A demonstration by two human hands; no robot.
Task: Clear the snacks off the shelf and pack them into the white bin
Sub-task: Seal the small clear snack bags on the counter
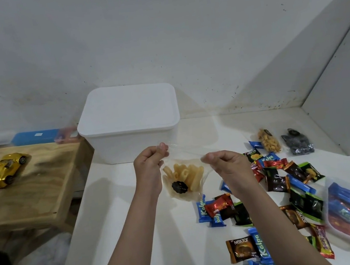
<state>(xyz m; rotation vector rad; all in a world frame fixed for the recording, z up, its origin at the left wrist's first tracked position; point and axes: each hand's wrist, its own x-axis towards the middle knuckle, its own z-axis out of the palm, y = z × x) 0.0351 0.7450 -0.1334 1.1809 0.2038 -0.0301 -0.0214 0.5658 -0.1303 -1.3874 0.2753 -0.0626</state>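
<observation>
Both hands hold one clear bag of pale tube crackers [184,177] by its top edge. The left hand [149,165] pinches the far-left corner and the right hand [226,165] pinches the right corner, so the hands stand apart with the bag's mouth stretched between them. The bag hangs below that line, its filled belly with a dark round sticker sagging toward the white shelf [117,209].

The white bin [129,121] sits directly beyond the bag, on the far side of the shelf against the wall. Its lid [129,108] looks to be on, so there is no open mouth to drop into yet. The bag's stretched top edge runs left to right, roughly parallel to the bin's near wall. The left hand is the nearer one to the bin, just in front of its near wall; the right hand sits further right and a little nearer the person.

The rest of the snacks [275,187] lie scattered on the shelf to the right, closest to the right hand, well apart from the bin. A clear pouch of cube crackers [270,143] and a dark packet [298,141] lie at the far right.
</observation>
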